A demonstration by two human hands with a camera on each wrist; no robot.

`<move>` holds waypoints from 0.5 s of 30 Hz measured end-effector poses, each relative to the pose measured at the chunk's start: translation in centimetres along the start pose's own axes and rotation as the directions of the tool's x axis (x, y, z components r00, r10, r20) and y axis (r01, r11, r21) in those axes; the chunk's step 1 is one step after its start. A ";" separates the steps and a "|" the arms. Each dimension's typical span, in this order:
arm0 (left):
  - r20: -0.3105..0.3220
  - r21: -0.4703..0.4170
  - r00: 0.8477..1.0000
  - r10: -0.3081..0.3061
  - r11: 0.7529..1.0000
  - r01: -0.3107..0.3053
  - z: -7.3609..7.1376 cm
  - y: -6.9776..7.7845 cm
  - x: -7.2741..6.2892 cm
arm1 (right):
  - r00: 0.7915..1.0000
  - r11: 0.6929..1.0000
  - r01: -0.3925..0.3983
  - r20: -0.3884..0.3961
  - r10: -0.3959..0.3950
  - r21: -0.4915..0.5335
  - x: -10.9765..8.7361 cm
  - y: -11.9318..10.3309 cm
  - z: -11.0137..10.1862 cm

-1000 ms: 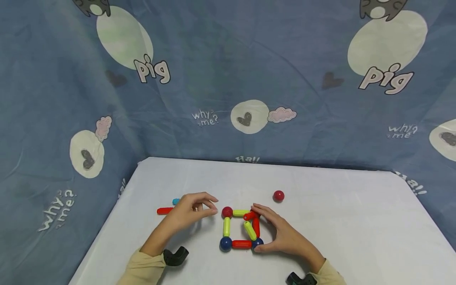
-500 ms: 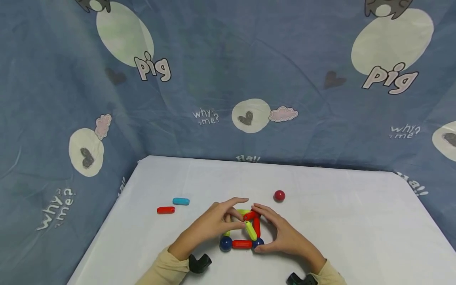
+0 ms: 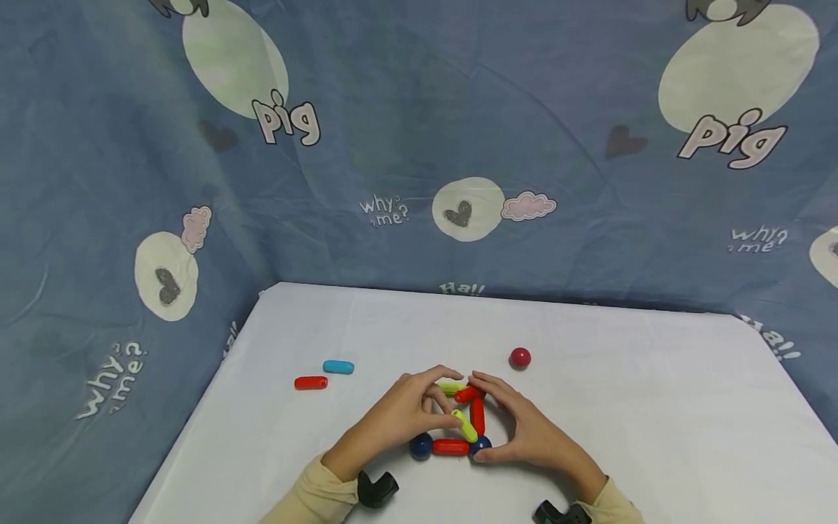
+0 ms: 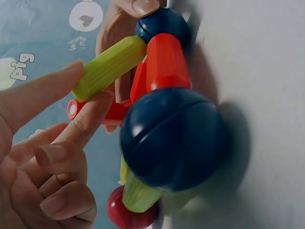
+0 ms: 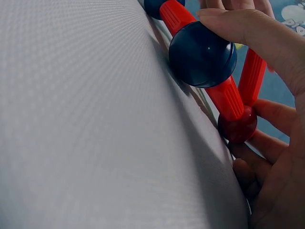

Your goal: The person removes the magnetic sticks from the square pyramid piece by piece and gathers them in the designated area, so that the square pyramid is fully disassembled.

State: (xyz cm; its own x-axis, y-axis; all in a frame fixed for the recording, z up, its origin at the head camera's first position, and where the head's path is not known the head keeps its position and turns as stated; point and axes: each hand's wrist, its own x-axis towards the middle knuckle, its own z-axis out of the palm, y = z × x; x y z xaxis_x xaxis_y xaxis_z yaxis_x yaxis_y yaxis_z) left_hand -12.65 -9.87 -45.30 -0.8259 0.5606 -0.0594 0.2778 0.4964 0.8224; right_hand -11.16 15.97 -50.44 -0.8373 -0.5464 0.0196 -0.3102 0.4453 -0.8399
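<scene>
A square of magnetic sticks and balls lies on the white table. My right hand holds its right side, thumb on the near blue ball, fingers at the far red ball. From that red ball rises a red stick. My left hand pinches a yellow-green stick between thumb and finger; its lower end meets the near right blue ball. A red stick joins this ball to the left blue ball. In the head view, my left hand hides the square's far left corner.
A loose red ball lies behind the square, to the right. Farther left are a blue stick and a red stick. Patterned blue cloth hangs behind the table.
My left hand has moved right from beside the square to the upright yellow-green stick and now pinches it. My right hand has kept its hold; the head view has shifted slightly.
</scene>
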 end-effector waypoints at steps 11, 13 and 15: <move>0.046 -0.013 0.999 0.007 1.000 -0.006 -0.1 -0.2 0.0 | 1.000 1.000 0.015 -0.001 -0.015 -0.003 0.0 0.2 0.0; 0.060 -0.014 0.998 0.003 1.000 -0.002 -0.1 -0.2 0.0 | 1.000 1.000 0.017 -0.003 -0.017 -0.002 0.0 0.2 0.0; 0.075 -0.007 0.997 0.000 1.000 0.000 -0.1 -0.1 -0.1 | 1.000 1.000 0.020 -0.003 -0.020 0.000 0.0 0.1 0.0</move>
State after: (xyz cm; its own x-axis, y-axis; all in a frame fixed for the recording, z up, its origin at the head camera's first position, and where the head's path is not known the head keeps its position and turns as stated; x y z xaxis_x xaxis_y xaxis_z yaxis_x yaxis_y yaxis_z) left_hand -12.63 -9.98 -45.33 -0.7868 0.6088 -0.1012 0.2744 0.4920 0.8262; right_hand -11.21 16.06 -50.54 -0.8324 -0.5529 0.0377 -0.3265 0.4344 -0.8395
